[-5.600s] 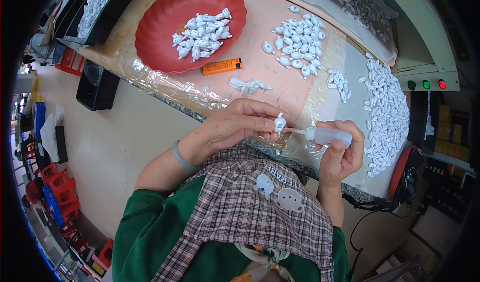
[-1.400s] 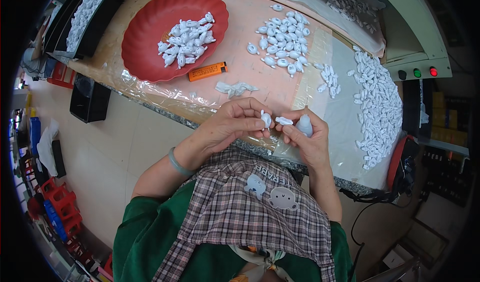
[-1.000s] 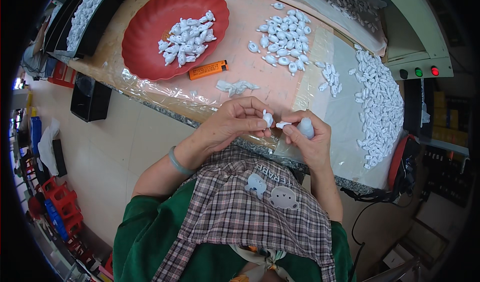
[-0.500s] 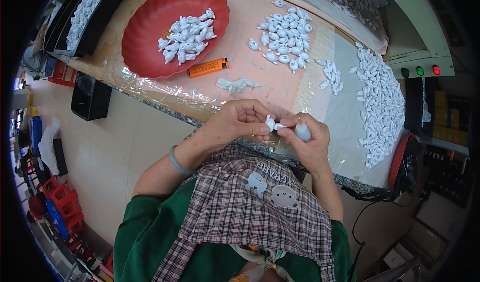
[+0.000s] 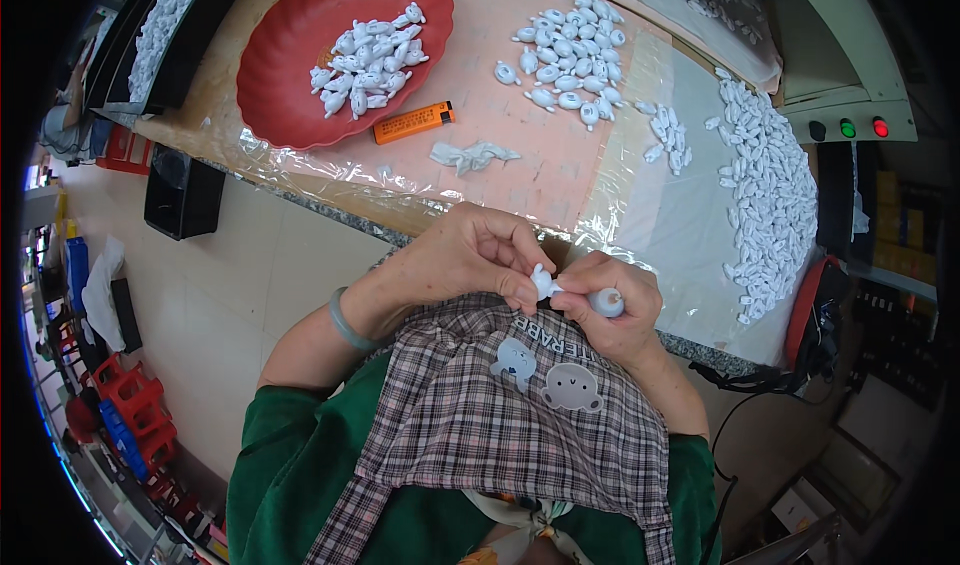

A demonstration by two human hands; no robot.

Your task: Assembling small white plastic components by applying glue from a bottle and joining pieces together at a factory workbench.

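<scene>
Left hand (image 5: pixel 488 260): a narrow grip is made by thumb and fingers, and a small white, glossy, egg-shaped piece (image 5: pixel 541 283) is held in it.
Egg-shaped piece: it is kept raised at the near edge of the table (image 5: pixel 210 105); a smooth, rounded surface is shown, with a short nub pointed upward; its lower part is partly covered by the thumb.
Right hand (image 5: pixel 622 315): a small white slender piece (image 5: pixel 556 287) is pinched between thumb and forefinger, while a translucent white, round-shouldered squeeze bottle (image 5: pixel 606 302) is held in the same grip.
Slender piece: it is mostly hidden by the fingertips; its exposed end is brought against the egg-shaped piece or very close to it, and whether the two are joined cannot be told.
Squeeze bottle: its tip is turned up toward the camera.
Loose egg-shaped white pieces (image 5: pixel 575 55): they are gathered toward the table's far edge, and dark marks are borne by several.
Loose slender white pieces (image 5: pixel 765 195): they are heaped along the table's right edge.
Red scalloped plate (image 5: pixel 285 90): it is set toward the table's left, with white figures (image 5: pixel 368 60) piled inside.
Orange rectangular block with a black end (image 5: pixel 414 123): it is laid just beside the plate, near a crumpled white tissue (image 5: pixel 470 156).
</scene>
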